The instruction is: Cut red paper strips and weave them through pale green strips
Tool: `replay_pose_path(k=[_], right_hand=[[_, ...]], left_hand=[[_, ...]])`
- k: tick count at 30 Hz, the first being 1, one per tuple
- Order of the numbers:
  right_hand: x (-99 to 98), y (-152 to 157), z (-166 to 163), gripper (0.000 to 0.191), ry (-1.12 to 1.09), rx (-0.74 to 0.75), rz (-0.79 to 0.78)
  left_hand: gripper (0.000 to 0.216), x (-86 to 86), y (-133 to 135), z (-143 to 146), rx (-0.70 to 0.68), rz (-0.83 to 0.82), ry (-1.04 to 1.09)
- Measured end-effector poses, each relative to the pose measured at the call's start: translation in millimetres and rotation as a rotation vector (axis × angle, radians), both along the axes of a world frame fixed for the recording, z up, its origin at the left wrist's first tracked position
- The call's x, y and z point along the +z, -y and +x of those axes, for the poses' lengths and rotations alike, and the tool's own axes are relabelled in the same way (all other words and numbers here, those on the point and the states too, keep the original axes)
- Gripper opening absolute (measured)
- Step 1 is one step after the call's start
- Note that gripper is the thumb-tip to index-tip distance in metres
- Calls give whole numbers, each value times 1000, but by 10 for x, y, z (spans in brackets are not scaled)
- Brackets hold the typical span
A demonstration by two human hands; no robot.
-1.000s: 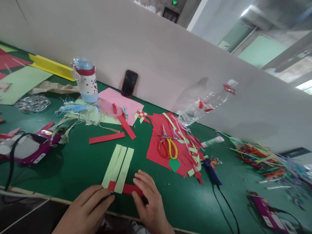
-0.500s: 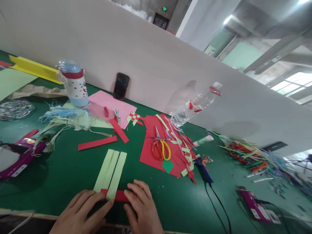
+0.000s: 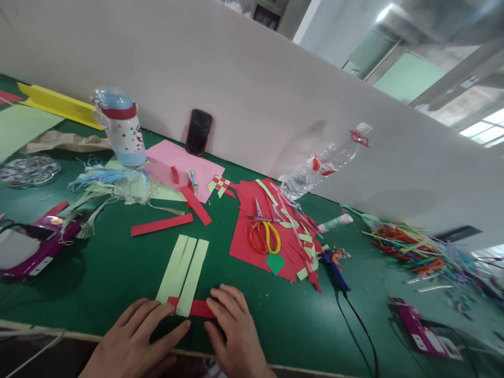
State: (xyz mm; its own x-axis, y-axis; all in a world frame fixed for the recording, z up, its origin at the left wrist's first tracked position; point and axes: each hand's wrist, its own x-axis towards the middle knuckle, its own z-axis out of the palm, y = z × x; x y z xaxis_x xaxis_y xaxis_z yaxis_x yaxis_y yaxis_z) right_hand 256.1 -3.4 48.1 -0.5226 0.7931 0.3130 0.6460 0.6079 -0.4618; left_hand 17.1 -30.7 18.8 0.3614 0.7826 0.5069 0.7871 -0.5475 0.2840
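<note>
Pale green paper strips (image 3: 195, 270) lie side by side near the front table edge. A red paper strip (image 3: 201, 308) crosses their lower ends, passing over and under them. My left hand (image 3: 137, 336) rests at the left end of the red strip, fingers stretched over the paper's lower left corner and thumb apart from it. My right hand (image 3: 236, 331) holds the red strip's right end, with fingers on top and thumb just below; the tip is hidden. Two loose red strips (image 3: 162, 224) lie behind. Yellow-and-orange scissors (image 3: 264, 236) lie on red paper sheets (image 3: 246, 215).
Against the partition stand a phone (image 3: 199, 132), a children's bottle (image 3: 125, 128) and a tilted water bottle (image 3: 321, 167). A blue glue gun (image 3: 334, 273) trails a cable at right. Purple devices (image 3: 419, 328) sit on both sides. Colourful strips (image 3: 409, 247) are heaped far right.
My left thumb has lifted off the lower end of the green strip and now sits apart from it. My right hand stays on the red strip. The camera view has shifted slightly.
</note>
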Motion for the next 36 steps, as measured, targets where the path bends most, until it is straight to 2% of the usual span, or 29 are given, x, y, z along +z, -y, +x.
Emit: replay_pose_path(k=[9,15,19,21,24,27,30,33,36], right_hand=[[24,-8,0,32,-6,-5,-2],[9,-14,9,32,-2,-1,-1],[7,-11,16,31,-2,7,-7],[7,-11,16,32,-4,9,-6],[16,-9,9,36,6,0,-4],[57,10,-11,40,37,8,-6],[129,29,-45,38,52,27,-2],[201,-2,-89,35,62,52,-7],[248,-113,-140,37,93,77,-3]], left_hand=[[27,-3,-10,-9,-14,1,-1],[32,126,-51,-3,1,66,-59],[32,180,-80,-55,-61,103,-157],[31,168,-81,-61,-76,106,-190],[30,109,-54,-19,-26,84,-146],[29,43,-4,3,9,59,-69],[30,21,59,-84,-42,88,-95],[30,58,108,-219,-108,139,-172],[25,118,106,-259,-108,170,-172]])
